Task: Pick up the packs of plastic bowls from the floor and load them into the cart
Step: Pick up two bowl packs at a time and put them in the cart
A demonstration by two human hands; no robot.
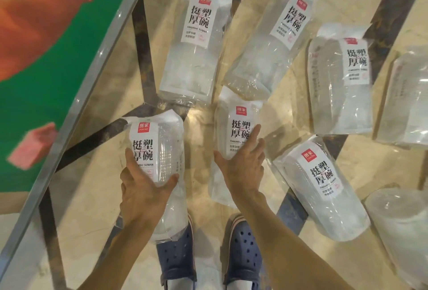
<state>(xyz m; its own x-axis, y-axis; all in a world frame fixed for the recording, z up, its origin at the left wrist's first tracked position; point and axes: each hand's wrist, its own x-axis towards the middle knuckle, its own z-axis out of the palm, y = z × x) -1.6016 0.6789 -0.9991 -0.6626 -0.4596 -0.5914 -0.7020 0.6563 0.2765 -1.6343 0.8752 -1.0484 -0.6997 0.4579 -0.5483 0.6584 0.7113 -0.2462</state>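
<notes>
Now: left hand (144,193) grips pack (159,150) | right hand (243,167) spread over second pack (234,127)

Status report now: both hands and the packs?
Left hand gripping one pack. Right hand open, reaching middle pack. More packs on floor.

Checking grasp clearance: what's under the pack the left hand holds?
The left hand grips the pack; its lower end hides part of a blue shoe. Floor beneath it is covered.

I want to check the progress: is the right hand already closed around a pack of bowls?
No. The right hand is open, its fingers spread over the middle pack, while the left hand grips another pack.
</notes>
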